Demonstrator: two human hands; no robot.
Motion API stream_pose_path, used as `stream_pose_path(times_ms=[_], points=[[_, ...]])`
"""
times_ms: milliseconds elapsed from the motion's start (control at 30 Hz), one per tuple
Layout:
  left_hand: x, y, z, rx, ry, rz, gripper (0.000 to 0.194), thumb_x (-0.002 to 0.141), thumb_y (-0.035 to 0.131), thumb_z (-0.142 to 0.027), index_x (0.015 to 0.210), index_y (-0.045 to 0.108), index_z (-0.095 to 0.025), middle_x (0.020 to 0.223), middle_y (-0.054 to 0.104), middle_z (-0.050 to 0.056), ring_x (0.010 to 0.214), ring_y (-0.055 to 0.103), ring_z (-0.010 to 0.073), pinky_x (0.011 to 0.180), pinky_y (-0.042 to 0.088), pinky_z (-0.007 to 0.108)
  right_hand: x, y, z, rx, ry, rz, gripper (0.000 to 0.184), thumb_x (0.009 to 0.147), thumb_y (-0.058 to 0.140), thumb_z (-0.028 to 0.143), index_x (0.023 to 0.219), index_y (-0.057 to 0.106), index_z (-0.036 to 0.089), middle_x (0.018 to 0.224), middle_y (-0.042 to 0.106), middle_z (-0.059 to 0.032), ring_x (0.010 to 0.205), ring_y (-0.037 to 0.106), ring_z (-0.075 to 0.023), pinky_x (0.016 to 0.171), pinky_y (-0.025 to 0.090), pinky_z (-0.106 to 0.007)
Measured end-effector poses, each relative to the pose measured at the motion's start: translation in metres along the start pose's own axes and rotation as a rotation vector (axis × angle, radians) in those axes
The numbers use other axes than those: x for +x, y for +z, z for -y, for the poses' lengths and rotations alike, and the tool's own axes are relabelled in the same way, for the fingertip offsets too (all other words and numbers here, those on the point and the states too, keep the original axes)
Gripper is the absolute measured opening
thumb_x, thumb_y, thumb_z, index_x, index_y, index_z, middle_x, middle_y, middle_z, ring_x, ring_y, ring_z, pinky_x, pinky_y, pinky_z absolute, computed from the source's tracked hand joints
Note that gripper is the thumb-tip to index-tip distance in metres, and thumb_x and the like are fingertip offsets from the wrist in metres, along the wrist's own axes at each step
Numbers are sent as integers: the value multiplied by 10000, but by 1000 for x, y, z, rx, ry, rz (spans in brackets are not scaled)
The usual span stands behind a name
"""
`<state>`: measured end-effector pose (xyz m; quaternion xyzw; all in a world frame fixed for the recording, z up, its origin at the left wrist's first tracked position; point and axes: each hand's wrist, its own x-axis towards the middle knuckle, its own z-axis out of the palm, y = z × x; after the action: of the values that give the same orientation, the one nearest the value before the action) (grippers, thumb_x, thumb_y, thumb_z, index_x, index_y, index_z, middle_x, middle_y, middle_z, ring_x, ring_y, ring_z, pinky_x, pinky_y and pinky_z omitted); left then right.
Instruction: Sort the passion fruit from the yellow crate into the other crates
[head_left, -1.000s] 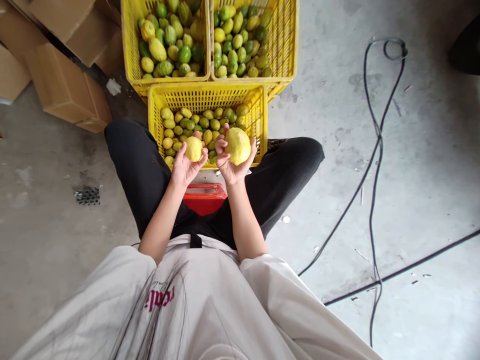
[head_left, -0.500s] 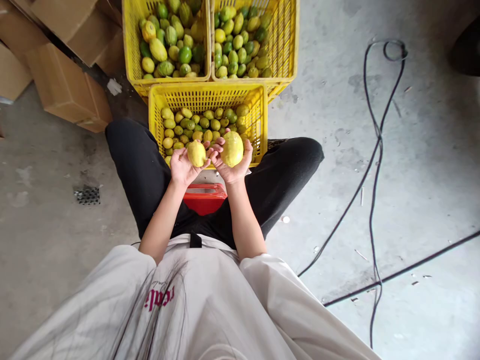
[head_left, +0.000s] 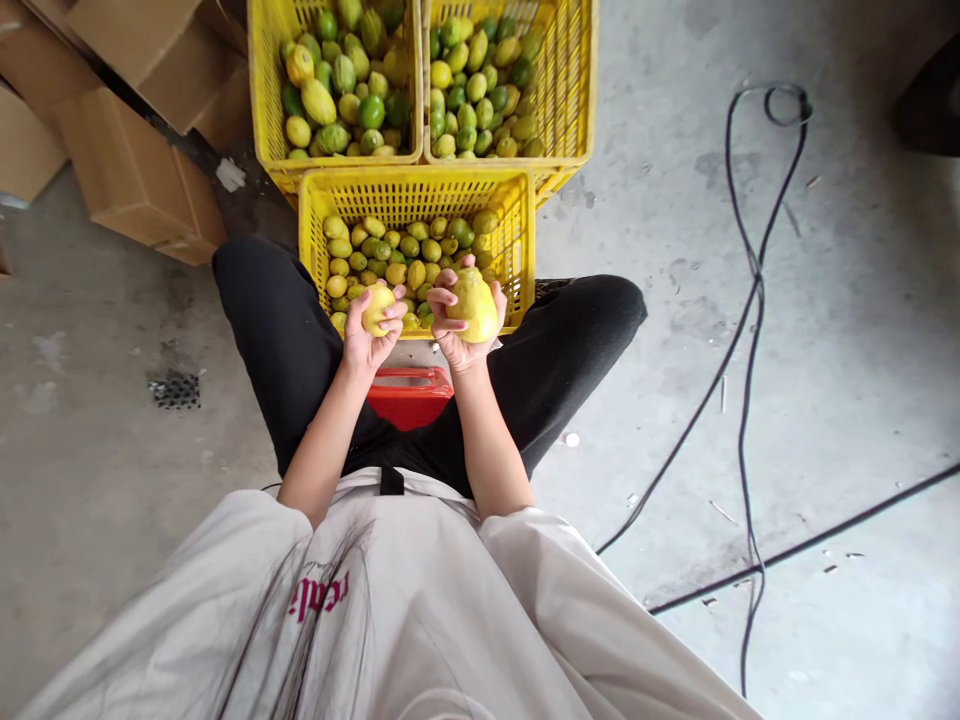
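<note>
Fingers of my left hand [head_left: 367, 340] wrap around a small yellow lemon [head_left: 376, 308]. In my right hand [head_left: 459, 348] sits a larger yellow lemon [head_left: 475, 306], gripped between the thumb and the curled fingers. Both hands are raised, palms up, over the near rim of a yellow plastic crate [head_left: 416, 178]. Inside that crate lie several small yellow and green lemons [head_left: 395, 272], partly hidden behind my hands.
Beyond the near crate, two yellow crates [head_left: 337, 160] hold more green and yellow lemons [head_left: 343, 75]. Cardboard boxes [head_left: 135, 165] stand at the upper left. A red plastic seat [head_left: 409, 405] shows between my legs. Black cables [head_left: 759, 270] lie across the concrete floor on the right.
My hands have moved slightly apart. The fingers of both hands have closed further round the lemons, and the larger lemon has been turned in my right hand.
</note>
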<state>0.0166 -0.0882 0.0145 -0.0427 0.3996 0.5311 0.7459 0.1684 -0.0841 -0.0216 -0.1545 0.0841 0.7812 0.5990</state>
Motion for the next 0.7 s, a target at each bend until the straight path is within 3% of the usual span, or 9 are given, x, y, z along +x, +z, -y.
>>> stream_pose_path(times_ms=[133,300,400,567,700], points=[[3,-2,1,18,3,20,302,1112,496,-449,1238,698,-264,1046,670,64,706,608,93,524,515,144,3,0,-1,-102,27,-55,323,948,574,590,1158,692,374,1034,722,-13,863,633,-198,613,609,-273],[6,-6,2,45,11,23,442,1056,483,-402,1433,657,-250,1292,724,128,1079,732,232,816,654,336,3,0,-4,-130,10,-73,359,904,577,514,1215,692,375,1157,759,-9,976,696,-223,693,654,-341],[5,-4,3,43,-10,45,446,1078,463,-381,1471,640,-269,1348,717,114,1168,729,236,885,648,343,2,4,-4,-85,-48,-61,431,869,583,436,1282,699,403,1183,775,-2,975,720,-219,717,672,-356],[4,0,2,36,-14,36,402,1148,416,-474,1365,696,-284,1188,715,93,905,698,142,621,556,175,-1,19,-6,-78,-173,-147,426,912,598,458,1316,728,411,1151,780,8,1007,746,-189,783,691,-315],[3,1,1,27,-2,9,385,1141,460,-552,1284,707,-294,1096,675,71,752,614,108,490,473,137,-3,22,-6,-69,-230,-196,448,880,700,513,1324,726,458,1069,774,31,953,753,-188,765,697,-308]])
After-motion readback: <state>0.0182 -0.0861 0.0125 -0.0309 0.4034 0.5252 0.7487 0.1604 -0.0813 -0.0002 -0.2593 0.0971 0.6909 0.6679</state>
